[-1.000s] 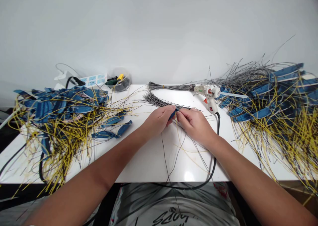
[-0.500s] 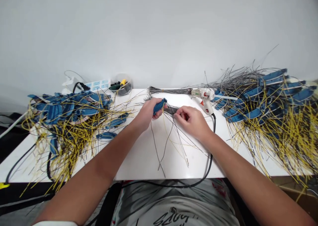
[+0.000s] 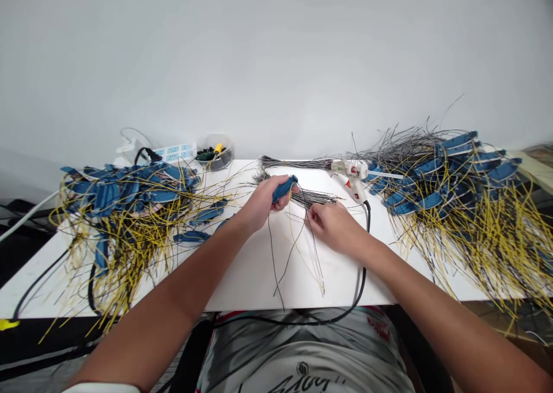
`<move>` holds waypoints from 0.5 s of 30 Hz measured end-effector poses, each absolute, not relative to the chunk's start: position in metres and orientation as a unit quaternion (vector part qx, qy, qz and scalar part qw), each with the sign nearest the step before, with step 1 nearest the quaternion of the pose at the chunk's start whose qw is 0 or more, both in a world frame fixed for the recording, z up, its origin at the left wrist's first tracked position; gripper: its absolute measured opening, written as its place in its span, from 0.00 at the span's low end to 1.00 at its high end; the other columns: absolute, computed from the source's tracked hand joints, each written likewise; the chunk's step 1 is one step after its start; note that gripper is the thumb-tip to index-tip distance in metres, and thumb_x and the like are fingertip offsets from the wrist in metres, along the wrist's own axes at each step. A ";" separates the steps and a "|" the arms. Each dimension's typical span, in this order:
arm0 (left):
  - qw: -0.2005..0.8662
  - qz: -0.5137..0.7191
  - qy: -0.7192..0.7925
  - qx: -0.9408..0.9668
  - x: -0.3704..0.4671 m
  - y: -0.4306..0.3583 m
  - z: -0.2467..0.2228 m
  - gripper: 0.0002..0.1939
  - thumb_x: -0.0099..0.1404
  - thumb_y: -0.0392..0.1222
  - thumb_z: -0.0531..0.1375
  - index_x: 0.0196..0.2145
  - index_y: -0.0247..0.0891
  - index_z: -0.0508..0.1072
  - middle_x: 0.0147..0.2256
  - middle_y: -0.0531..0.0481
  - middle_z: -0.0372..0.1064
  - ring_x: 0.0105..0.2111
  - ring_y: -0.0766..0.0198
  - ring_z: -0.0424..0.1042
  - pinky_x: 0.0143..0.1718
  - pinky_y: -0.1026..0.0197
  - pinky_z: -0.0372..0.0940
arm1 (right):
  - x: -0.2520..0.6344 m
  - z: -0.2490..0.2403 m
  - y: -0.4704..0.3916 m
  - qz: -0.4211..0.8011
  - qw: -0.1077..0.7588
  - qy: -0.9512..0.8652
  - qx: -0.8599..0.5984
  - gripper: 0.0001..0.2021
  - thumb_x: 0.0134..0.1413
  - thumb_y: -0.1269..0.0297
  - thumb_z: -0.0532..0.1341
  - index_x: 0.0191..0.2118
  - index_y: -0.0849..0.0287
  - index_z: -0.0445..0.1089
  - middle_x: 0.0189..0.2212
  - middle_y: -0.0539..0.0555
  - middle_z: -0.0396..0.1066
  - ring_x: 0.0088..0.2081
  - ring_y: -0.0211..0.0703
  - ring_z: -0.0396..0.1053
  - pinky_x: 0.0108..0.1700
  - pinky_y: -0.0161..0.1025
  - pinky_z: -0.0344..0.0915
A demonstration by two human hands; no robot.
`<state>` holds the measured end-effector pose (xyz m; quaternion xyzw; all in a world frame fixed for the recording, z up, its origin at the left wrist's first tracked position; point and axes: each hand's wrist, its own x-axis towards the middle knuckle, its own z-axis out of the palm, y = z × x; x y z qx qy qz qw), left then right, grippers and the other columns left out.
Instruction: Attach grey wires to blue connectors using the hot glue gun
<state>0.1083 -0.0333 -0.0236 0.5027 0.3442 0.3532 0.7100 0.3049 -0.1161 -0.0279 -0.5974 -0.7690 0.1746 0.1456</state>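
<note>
My left hand (image 3: 261, 204) grips a curved blue plastic piece (image 3: 284, 190), from which thin black and yellow wires hang toward the table's front edge. My right hand (image 3: 334, 227) is closed in a pinch just right of it, at a thin black wire (image 3: 318, 253) that comes down from the piece. The tips of the right fingers are partly hidden. Behind both hands lies a loose bundle of black wires (image 3: 317, 197) on the white table (image 3: 242, 283).
A glue gun (image 3: 355, 180) with a stick in it lies at the back right, its cord running to the front edge. Wired blue pieces are heaped at left (image 3: 108, 196) and right (image 3: 432, 200). A tied wire bundle (image 3: 298, 163), a clear bowl (image 3: 224, 158) and a power strip (image 3: 177, 152) stand behind.
My right hand has moved down and slightly right, its fingers turning further under. The left hand still holds the blue piece. The whole view has shifted a little.
</note>
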 end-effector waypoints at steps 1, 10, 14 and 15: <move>0.713 0.355 0.340 0.500 0.108 -0.033 -0.023 0.21 0.70 0.55 0.57 0.33 0.33 0.76 0.20 0.55 0.53 0.19 0.70 0.49 0.21 0.64 0.44 | 0.310 -0.022 -0.121 0.197 0.163 -0.757 -0.601 0.07 0.67 0.65 0.57 0.37 0.59 0.69 0.31 0.54 0.74 0.31 0.43 0.65 0.40 0.42 0.55; 0.707 0.341 0.383 0.486 0.112 -0.035 -0.028 0.21 0.71 0.57 0.56 0.37 0.33 0.74 0.22 0.55 0.54 0.19 0.71 0.48 0.19 0.65 0.41 | 0.365 0.061 -0.174 0.399 0.440 -0.587 -0.551 0.12 0.71 0.49 0.59 0.42 0.52 0.69 0.51 0.56 0.76 0.56 0.53 0.71 0.58 0.49 0.66; 0.716 0.332 0.402 0.464 0.114 -0.034 -0.029 0.16 0.70 0.53 0.55 0.38 0.35 0.71 0.25 0.55 0.55 0.20 0.71 0.48 0.19 0.66 0.41 | 0.375 0.097 -0.187 0.480 0.490 -0.502 -0.526 0.15 0.68 0.49 0.61 0.32 0.50 0.65 0.25 0.53 0.66 0.31 0.49 0.70 0.41 0.50 0.70; 0.718 0.332 0.402 0.461 0.113 -0.034 -0.029 0.15 0.69 0.52 0.55 0.38 0.36 0.71 0.26 0.55 0.55 0.20 0.71 0.48 0.18 0.66 0.42 | 0.377 0.103 -0.188 0.486 0.501 -0.489 -0.523 0.16 0.67 0.49 0.62 0.30 0.50 0.62 0.21 0.51 0.57 0.25 0.45 0.64 0.34 0.48 0.67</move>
